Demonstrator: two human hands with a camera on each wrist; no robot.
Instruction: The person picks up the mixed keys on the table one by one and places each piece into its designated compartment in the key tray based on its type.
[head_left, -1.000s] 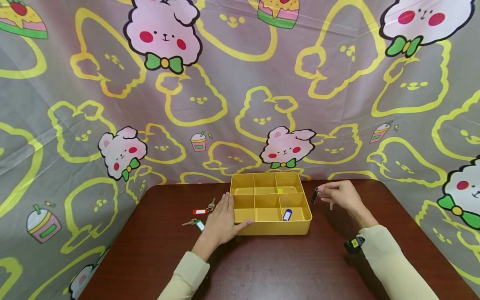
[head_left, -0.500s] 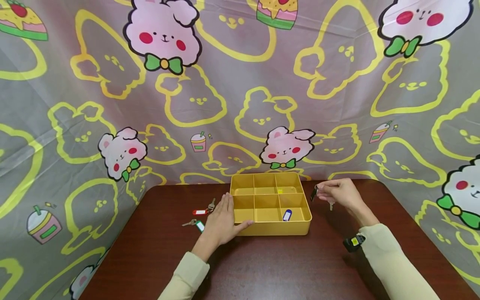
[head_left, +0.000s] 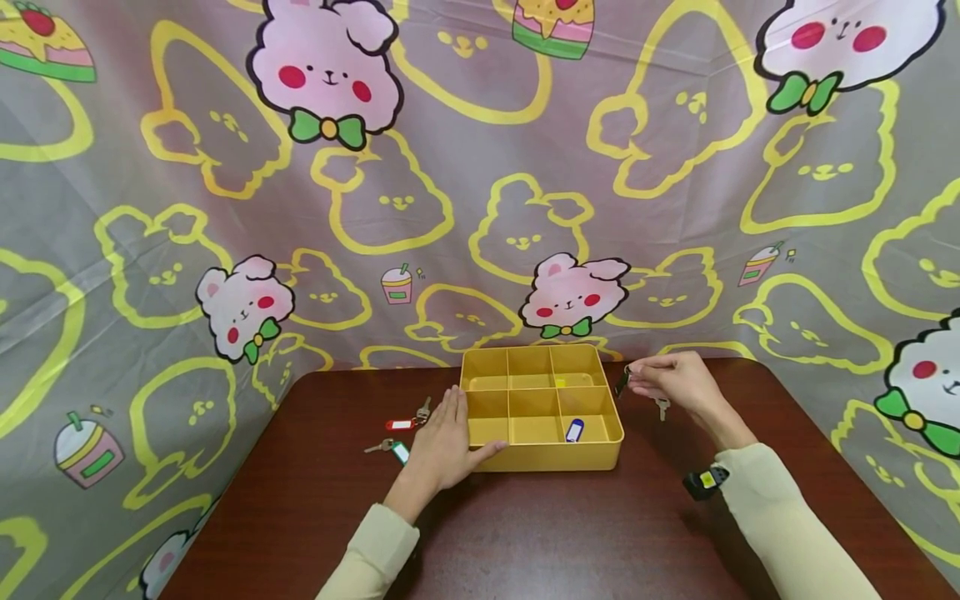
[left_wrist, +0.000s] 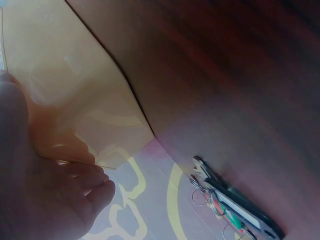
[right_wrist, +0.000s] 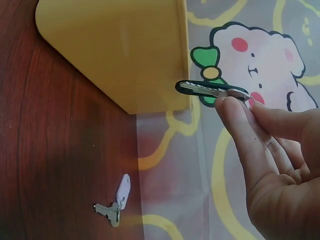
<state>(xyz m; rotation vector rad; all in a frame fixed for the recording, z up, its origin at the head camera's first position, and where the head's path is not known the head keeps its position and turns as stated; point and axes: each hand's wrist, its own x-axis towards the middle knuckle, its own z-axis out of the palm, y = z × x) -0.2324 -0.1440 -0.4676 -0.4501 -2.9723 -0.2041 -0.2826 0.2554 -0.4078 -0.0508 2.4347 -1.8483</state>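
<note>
Tray (head_left: 547,457) sits on the table (head_left: 562,533) in the head view, left hand (head_left: 442,442) flat-fingered along its side, gripping nothing, seemingly steadying it; right hand (head_left: 684,387) pinches a black-tagged key (head_left: 622,382) just beside the opposite wall. Left wrist: fingers touch the tray, tagged keys (left_wrist: 245,209) nearby, too murky to sort. Right wrist: thumb and fingertip nip the ring end, so key and tag jut free; a pale-tagged key (right_wrist: 122,194) lies on the table.

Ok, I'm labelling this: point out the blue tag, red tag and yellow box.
Blue tag (head_left: 574,430), head view, white label.
Red tag (head_left: 401,425), head view, white label.
Yellow box (head_left: 551,457), head view, front wall.
</note>
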